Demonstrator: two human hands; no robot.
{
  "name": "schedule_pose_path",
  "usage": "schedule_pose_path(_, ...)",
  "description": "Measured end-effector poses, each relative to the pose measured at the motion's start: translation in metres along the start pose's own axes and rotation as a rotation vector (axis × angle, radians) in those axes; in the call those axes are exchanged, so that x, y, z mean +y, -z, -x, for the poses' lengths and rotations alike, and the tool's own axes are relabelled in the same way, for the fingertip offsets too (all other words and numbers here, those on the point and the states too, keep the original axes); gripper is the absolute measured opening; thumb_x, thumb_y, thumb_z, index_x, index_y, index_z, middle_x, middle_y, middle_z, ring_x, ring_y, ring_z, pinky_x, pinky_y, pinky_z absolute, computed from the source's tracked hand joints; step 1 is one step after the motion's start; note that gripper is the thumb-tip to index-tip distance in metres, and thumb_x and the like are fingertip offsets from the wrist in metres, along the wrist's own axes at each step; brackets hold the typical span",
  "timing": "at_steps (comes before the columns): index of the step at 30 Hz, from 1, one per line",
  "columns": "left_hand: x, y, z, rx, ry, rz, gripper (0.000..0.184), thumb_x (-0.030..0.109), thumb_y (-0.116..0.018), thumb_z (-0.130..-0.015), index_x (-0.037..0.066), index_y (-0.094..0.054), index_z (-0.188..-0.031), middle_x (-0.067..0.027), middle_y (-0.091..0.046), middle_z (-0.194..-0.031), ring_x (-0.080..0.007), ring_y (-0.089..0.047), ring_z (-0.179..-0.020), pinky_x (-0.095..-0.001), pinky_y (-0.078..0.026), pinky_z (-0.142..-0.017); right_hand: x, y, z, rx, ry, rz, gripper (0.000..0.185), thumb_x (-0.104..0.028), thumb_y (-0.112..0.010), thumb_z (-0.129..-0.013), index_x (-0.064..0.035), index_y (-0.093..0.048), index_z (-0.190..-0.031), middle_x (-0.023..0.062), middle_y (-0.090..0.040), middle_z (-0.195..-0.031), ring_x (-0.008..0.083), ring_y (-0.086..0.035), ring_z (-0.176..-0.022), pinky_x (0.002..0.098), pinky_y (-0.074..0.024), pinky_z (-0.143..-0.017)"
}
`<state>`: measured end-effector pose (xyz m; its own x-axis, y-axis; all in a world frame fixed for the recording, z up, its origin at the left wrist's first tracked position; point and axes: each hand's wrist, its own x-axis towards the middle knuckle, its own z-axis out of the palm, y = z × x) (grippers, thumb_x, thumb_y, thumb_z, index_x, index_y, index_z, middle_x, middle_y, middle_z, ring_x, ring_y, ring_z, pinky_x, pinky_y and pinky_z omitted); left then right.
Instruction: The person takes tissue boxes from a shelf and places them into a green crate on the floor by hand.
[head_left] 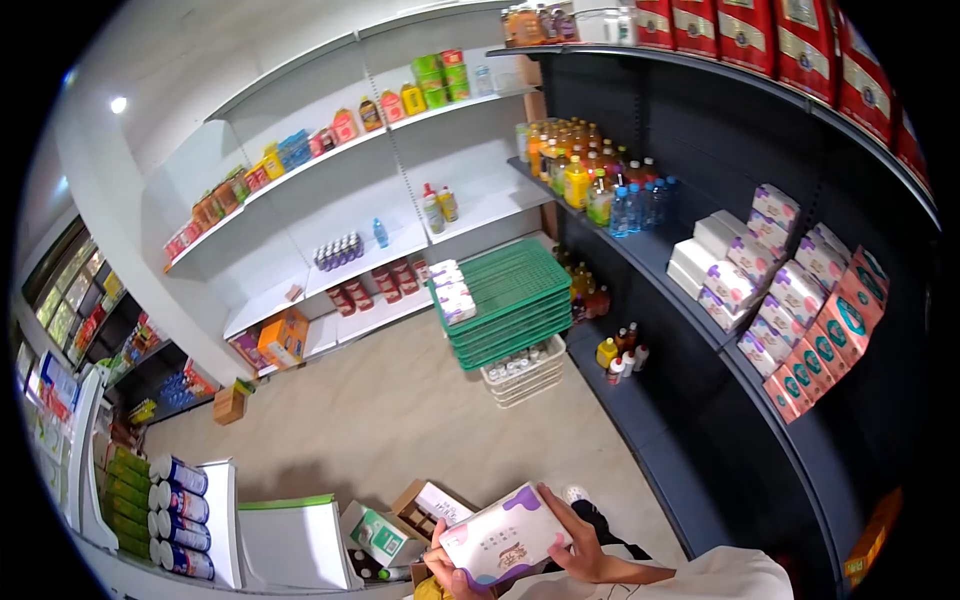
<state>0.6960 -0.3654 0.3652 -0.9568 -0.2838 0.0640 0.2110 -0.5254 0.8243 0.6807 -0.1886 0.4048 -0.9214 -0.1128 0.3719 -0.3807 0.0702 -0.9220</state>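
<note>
A white tissue pack (505,537) with purple and pink patches is held low in front of my body, tilted. My left hand (448,572) grips its left end, fingers partly hidden at the bottom of the view. My right hand (582,545) closes around its right end, with the thumb side along the edge. Similar tissue packs (738,262) are stacked on the dark shelf to the right. A few more packs (453,295) lie on the left edge of the stacked green crates (512,285).
Open cardboard boxes (388,535) stand on the floor left of the held pack. A white crate (525,375) sits under the green ones. Bottles (600,190) and hanging pink packets (825,345) line the dark shelf. White shelves (350,262) with goods run along the back.
</note>
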Motion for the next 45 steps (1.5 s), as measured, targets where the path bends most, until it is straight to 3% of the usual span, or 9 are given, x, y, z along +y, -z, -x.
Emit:
schedule_pose_path(13,-0.027,0.001,-0.111,0.096,-0.033,0.014,0.06,0.038,-0.06,-0.079,0.0,-0.039,-0.121,-0.0183,-0.043,-0.127,-0.0307,-0.049,-0.111,-0.0413,-0.044,-0.089,0.064,-0.022,-0.109,-0.057,-0.084,-0.126,0.065,-0.004,-0.048,-0.08,0.0051,-0.023,-0.14,0.0182,-0.03,-0.144,0.0226,-0.034,-0.129,0.0311,-0.0247,-0.105)
schedule_pose_path(16,-0.009,-0.011,-0.17,-0.176,-0.47,-0.827,0.041,0.023,-0.059,-0.083,0.0,-0.044,-0.114,-0.0176,-0.045,-0.123,-0.0248,-0.05,-0.107,-0.0364,-0.044,-0.084,0.073,-0.019,-0.163,-0.018,-0.038,-0.118,0.064,-0.006,-0.047,-0.08,0.0063,-0.025,-0.139,0.0194,-0.031,-0.143,0.024,-0.032,-0.131,0.0321,-0.0244,-0.105)
schedule_pose_path(17,-0.008,-0.027,-0.194,0.03,-0.122,-0.216,0.033,0.032,-0.056,-0.082,0.004,-0.04,-0.089,-0.0259,-0.037,-0.133,-0.0271,-0.046,-0.113,-0.0409,-0.033,-0.098,0.078,-0.018,-0.18,-0.003,0.042,-0.096,0.063,-0.01,-0.046,-0.082,0.0077,-0.025,-0.138,0.0204,-0.029,-0.144,0.0259,-0.03,-0.132,0.0333,-0.0228,-0.106)
schedule_pose_path(24,-0.011,-0.05,-0.299,-0.075,-0.231,-0.262,0.027,0.025,-0.057,-0.082,0.005,-0.039,-0.088,-0.027,-0.032,-0.138,-0.0205,-0.043,-0.111,-0.0343,-0.03,-0.098,0.109,-0.015,-0.285,0.022,0.132,-0.203,0.067,-0.009,-0.049,-0.077,0.0068,-0.026,-0.138,0.0228,-0.028,-0.144,0.0305,-0.03,-0.133,0.0343,-0.023,-0.106)
schedule_pose_path(31,-0.049,-0.03,-0.343,0.064,0.02,-0.19,0.019,0.015,-0.049,-0.084,0.002,-0.043,-0.097,-0.0272,-0.027,-0.141,-0.0228,-0.042,-0.118,-0.0344,-0.03,-0.101,0.157,-0.021,-0.324,-0.014,-0.138,-0.24,0.064,-0.014,-0.049,-0.083,0.0028,-0.027,-0.139,0.017,-0.033,-0.142,0.0232,-0.032,-0.13,0.0326,-0.0241,-0.106)
schedule_pose_path(34,-0.084,0.028,-0.364,0.082,0.315,-0.433,0.029,0.012,-0.054,-0.087,-0.001,-0.047,-0.112,-0.0151,-0.049,-0.117,-0.0171,-0.049,-0.101,-0.0315,-0.043,-0.078,0.19,-0.031,-0.348,-0.026,-0.225,-0.317,0.062,-0.015,-0.05,-0.084,0.0017,-0.028,-0.139,0.0161,-0.035,-0.141,0.0217,-0.033,-0.129,0.0315,-0.0236,-0.106)
schedule_pose_path(42,-0.085,0.04,-0.534,-0.013,0.227,-0.041,0.043,0.013,-0.051,-0.09,-0.001,-0.036,-0.127,-0.0138,-0.048,-0.121,-0.0201,-0.046,-0.109,-0.0329,-0.036,-0.095,0.238,-0.086,-0.5,-0.05,-0.232,-0.199,0.055,-0.016,-0.045,-0.089,0.0013,-0.029,-0.139,0.0156,-0.035,-0.14,0.02,-0.034,-0.127,0.029,-0.0245,-0.104)
schedule_pose_path(43,-0.039,-0.003,-0.563,0.004,0.127,-0.158,0.025,0.014,-0.048,-0.085,0.0,-0.043,-0.105,-0.0244,-0.03,-0.141,-0.0225,-0.041,-0.119,-0.0339,-0.029,-0.101,0.248,-0.098,-0.522,-0.049,-0.26,-0.294,0.054,-0.02,-0.042,-0.091,0.0006,-0.029,-0.139,0.0131,-0.038,-0.138,0.0189,-0.036,-0.124,0.0281,-0.0265,-0.102)
schedule_pose_path(45,-0.025,0.004,-0.623,-0.034,0.062,-0.188,0.03,0.016,-0.049,-0.085,-0.001,-0.043,-0.109,-0.0223,-0.031,-0.14,-0.0222,-0.041,-0.118,-0.0342,-0.03,-0.101,0.244,-0.119,-0.581,-0.005,-0.215,-0.253,0.053,-0.023,-0.04,-0.092,-0.0017,-0.03,-0.14,0.0089,-0.042,-0.134,0.0136,-0.042,-0.115,0.0236,-0.0347,-0.09)
